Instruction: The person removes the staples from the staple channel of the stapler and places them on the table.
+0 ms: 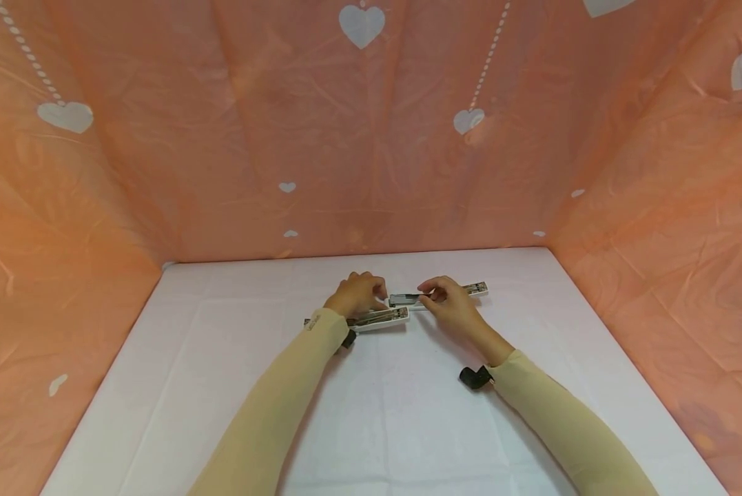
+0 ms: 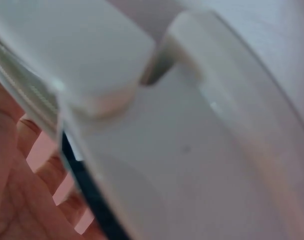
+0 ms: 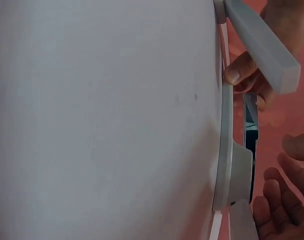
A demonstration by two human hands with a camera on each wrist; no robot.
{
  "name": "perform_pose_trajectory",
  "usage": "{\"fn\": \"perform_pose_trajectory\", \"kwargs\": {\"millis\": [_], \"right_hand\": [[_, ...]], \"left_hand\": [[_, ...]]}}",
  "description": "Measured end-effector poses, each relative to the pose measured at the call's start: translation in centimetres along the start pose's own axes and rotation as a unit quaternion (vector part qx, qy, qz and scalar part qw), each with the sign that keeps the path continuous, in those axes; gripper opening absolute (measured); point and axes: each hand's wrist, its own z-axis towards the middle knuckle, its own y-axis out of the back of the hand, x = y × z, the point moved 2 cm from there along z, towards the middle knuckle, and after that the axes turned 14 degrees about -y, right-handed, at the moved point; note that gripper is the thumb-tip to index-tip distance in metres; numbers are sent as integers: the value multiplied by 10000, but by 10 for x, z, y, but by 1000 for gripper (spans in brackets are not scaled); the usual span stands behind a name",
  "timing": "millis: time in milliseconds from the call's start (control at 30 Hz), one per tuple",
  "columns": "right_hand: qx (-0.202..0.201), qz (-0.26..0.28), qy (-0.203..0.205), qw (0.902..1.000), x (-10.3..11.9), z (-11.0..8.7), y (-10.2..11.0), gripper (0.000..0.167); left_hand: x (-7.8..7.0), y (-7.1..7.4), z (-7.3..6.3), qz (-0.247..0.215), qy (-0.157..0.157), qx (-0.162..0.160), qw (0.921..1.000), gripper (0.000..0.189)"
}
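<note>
Two long, narrow white holders lie roughly side by side, with metallic parts set along their tops. My left hand (image 1: 358,293) reaches over the front holder (image 1: 383,321). Its thumb and fingers pinch the left end of the rear holder (image 3: 225,140), seen in the right wrist view. A thin dark strip (image 3: 251,132) runs along that holder. My right hand (image 1: 454,310) is over the rear holder's middle, thumb and index fingertips close together at the strip. In the right wrist view its loosely bent fingers show a gap from the holder. White plastic (image 2: 156,165) fills most of the left wrist view, blurred.
A white cloth (image 1: 408,413) covers the table beneath the holders. Orange sheeting with white hearts (image 1: 377,138) encloses the back and both sides. A small black wrist camera (image 1: 475,377) hangs below the right sleeve (image 1: 563,413).
</note>
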Motion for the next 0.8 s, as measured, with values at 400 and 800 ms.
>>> {"fn": "perform_pose_trajectory", "kwargs": {"millis": [400,800], "right_hand": [[367,-588,-145,9975,8,6,-11,13],[385,-896,-334,9947,14,7,-15,17]], "left_hand": [[0,-2,4,0,171,61,9998,19],[-10,7,-7,51,-32,20,10000,19]]}}
